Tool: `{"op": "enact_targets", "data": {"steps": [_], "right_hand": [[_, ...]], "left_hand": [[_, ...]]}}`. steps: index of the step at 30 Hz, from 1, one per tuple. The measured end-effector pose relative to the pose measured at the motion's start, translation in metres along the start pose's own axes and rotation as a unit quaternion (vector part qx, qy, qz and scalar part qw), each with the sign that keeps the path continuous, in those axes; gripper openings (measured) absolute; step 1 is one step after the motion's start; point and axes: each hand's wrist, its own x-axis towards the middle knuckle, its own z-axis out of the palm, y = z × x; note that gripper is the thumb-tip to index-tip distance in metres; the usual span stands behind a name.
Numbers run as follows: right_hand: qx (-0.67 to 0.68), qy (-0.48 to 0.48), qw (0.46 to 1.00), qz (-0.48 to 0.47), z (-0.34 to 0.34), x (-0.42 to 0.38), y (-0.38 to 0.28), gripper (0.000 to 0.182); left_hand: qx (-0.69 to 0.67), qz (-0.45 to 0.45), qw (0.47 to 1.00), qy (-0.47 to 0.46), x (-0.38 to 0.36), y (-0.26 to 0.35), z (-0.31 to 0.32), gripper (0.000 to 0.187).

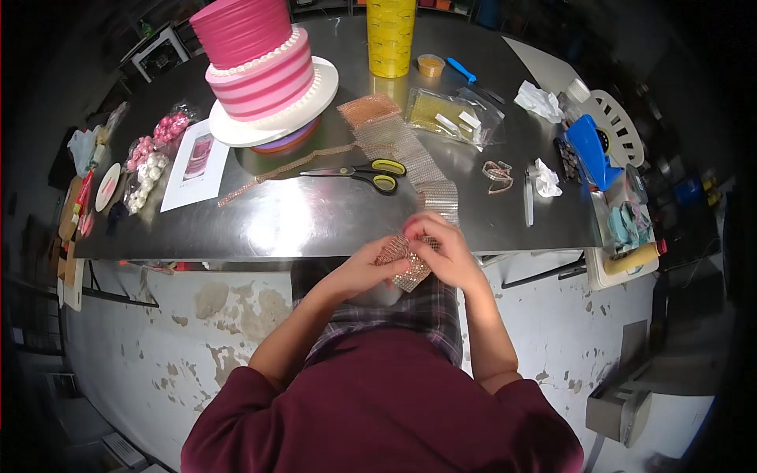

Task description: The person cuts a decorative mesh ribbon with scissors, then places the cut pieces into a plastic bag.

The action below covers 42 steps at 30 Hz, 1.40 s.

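Note:
Both hands meet at the table's front edge around the end of a sparkly rhinestone mesh ribbon (412,272). My left hand (364,270) grips its left part between thumb and fingers. My right hand (445,251) pinches it from the right, fingers curled. From my hands the ribbon's silvery length (410,158) runs back over the table to a copper-coloured part (368,110). Scissors with yellow-and-black handles (367,174) lie just beyond, blades to the left. A thin strip of rhinestones (288,169) lies behind them. Fingertips partly hide the ribbon end.
A tiered pink cake (256,79) stands on a white board (327,87) at the back left, beside a printed picture (197,169). Behind stands a yellow cylinder (390,39). Toward the right lie a plastic packet (453,118), a utility knife (528,201) and a blue container (591,154).

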Motion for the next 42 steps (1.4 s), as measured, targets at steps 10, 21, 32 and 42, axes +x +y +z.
{"op": "enact_targets", "data": {"steps": [10, 21, 32, 42], "right_hand": [[-0.334, -0.073, 0.939, 0.034, 0.028, 0.127, 0.072, 0.026], [-0.265, -0.166, 0.95, 0.014, -0.013, 0.126, 0.058, 0.035], [0.144, 0.098, 0.961, 0.217, -0.068, -0.015, 0.026, 0.039], [0.261, 0.253, 0.907, 0.214, -0.036, -0.048, 0.013, 0.049]], "left_hand": [[-0.193, -0.045, 0.97, 0.144, -0.022, -0.001, 0.004, 0.036], [-0.178, -0.024, 0.969, 0.171, -0.024, 0.004, -0.006, 0.036], [-0.174, -0.01, 0.973, 0.152, -0.007, 0.011, -0.001, 0.033], [-0.127, 0.004, 0.986, 0.103, 0.013, 0.027, 0.018, 0.036]]}}
